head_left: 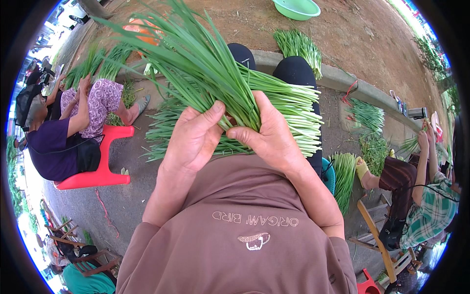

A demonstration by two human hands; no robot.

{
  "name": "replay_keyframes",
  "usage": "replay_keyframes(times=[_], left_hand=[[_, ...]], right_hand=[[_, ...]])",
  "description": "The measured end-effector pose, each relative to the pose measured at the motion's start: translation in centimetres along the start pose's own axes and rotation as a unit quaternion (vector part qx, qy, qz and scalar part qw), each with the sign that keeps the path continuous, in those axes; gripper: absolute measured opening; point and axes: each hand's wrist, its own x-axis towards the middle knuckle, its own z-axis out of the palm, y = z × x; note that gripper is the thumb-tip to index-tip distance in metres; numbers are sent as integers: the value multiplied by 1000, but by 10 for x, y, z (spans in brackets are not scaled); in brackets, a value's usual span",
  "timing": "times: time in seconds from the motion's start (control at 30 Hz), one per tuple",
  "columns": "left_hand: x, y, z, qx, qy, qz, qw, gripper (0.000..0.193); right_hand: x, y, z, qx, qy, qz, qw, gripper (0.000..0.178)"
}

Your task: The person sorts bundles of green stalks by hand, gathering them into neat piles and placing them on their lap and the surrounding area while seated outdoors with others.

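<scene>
Both my hands hold a bunch of long green garlic chives (205, 68) in front of my chest, its leafy tips fanning up and to the left. My left hand (198, 130) has its thumb pressed against the lower stalks. My right hand (267, 132) wraps the bunch from the other side, thumb toward the left one. Across my lap, under the held bunch, lies a thick pile of chives (293, 105), pale stem ends to the right and green leaves to the left. The lower ends of the held stalks are hidden by my fingers.
A green basin (297, 9) stands on the dirt beyond the curb (362, 90). More chives (298, 46) lie on the curb and chives (344, 171) on my right. A person on a red stool (100, 159) sits left, another person (416, 191) right, both handling greens.
</scene>
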Motion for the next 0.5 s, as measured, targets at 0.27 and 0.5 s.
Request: replay_keyframes(times=[0.27, 0.5], left_hand=[[-5, 3, -8, 143, -82, -64, 984, 61], [-7, 1, 12, 11, -167, 84, 982, 81]], right_hand=[[-1, -8, -6, 204, -103, 138, 964, 47], [-7, -11, -18, 440, -300, 132, 836, 35]])
